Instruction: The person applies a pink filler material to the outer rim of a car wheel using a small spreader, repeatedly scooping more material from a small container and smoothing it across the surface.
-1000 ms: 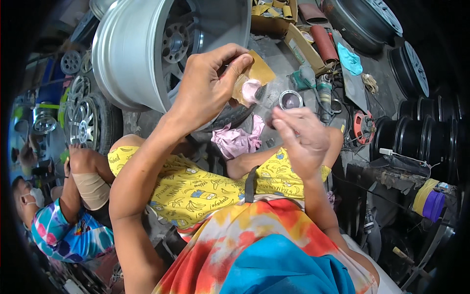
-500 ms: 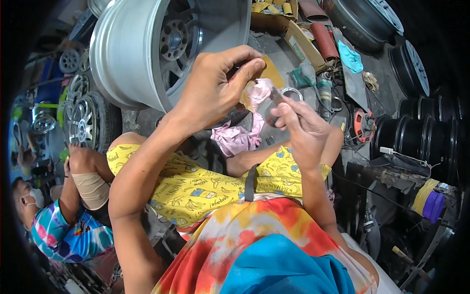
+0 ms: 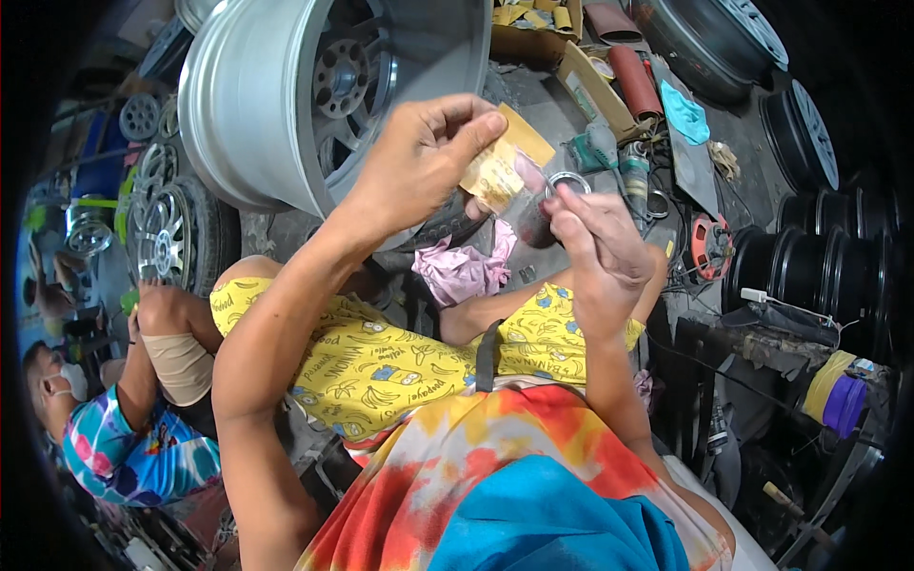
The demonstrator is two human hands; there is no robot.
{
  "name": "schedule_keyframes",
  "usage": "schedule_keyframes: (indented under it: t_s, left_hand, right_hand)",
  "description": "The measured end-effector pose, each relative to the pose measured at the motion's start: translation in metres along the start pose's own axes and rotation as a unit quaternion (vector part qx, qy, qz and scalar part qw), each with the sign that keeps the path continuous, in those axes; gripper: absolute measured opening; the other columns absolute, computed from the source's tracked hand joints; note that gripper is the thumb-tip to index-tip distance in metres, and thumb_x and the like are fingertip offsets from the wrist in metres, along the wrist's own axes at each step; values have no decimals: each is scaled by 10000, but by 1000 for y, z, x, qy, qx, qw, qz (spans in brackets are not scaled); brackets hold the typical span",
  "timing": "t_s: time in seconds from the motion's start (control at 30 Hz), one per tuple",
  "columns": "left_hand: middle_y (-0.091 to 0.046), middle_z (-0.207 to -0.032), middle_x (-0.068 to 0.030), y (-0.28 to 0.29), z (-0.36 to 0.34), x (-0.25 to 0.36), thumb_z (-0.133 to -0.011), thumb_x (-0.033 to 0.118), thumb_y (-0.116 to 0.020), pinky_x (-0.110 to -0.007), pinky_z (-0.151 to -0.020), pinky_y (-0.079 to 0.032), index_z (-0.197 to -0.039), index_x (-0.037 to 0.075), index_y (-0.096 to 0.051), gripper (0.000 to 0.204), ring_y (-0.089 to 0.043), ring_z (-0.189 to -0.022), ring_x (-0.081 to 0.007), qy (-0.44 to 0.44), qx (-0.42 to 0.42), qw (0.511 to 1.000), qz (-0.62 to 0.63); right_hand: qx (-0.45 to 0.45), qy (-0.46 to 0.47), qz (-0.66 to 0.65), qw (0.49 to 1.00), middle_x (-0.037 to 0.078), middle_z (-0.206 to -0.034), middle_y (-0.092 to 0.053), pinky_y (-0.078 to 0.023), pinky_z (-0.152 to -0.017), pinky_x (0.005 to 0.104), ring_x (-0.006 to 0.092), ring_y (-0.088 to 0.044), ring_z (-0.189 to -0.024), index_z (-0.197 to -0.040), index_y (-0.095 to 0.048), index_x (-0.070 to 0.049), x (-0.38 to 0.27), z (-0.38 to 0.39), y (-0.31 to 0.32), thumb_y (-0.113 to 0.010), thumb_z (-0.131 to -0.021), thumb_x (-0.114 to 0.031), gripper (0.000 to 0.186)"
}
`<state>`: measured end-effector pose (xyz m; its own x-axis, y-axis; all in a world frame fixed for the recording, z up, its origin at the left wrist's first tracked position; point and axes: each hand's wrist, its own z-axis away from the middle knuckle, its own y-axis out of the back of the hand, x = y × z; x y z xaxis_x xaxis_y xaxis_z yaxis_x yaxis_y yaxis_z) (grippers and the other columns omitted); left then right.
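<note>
A tan sheet (image 3: pixel 528 141), with pink paste (image 3: pixel 529 173) toward its right edge, is held up in front of the person. The left hand (image 3: pixel 409 157) pinches its left side between thumb and fingers, probably to leave the face free for the paste. The right hand (image 3: pixel 602 243) has its fingers pinched on a blurred, thin blade (image 3: pixel 538 224) beside the sheet. A pink cloth (image 3: pixel 452 273) lies nearer; a silver wheel (image 3: pixel 243 105) stands far left. Compared with 0.5 s ago, the paste sits farther right, baring the sheet's smeared face.
</note>
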<state>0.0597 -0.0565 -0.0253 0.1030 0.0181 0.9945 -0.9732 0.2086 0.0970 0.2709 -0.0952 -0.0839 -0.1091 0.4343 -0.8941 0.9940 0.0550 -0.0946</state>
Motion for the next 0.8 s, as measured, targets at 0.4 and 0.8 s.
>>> schedule_keyframes:
  t_s: [0.4, 0.8]
  left_hand:
    - [-727, -929, -62, 7, -1, 1, -1047, 287, -640, -224, -574, -552, -1171, -1, -678, 316, -684, -739, -87, 62, 27, 986, 151]
    - [-721, -920, -34, 23, -4, 25, -1042, 218, -660, -236, -700, -565, -1106, -36, -727, 270, -666, -811, -67, -99, 115, 986, -71]
  right_hand:
    - [-63, 89, 238, 965, 87, -941, -703, -506, -688, 301, 181, -649, -796, -1091, -790, -3, 19, 29, 13, -801, -823, 45, 273]
    - [-1, -313, -26, 949, 80, -902, -753, -529, -687, 222, 71, -645, -741, -1097, -731, 36, 80, 69, 26, -675, -1030, -184, 237]
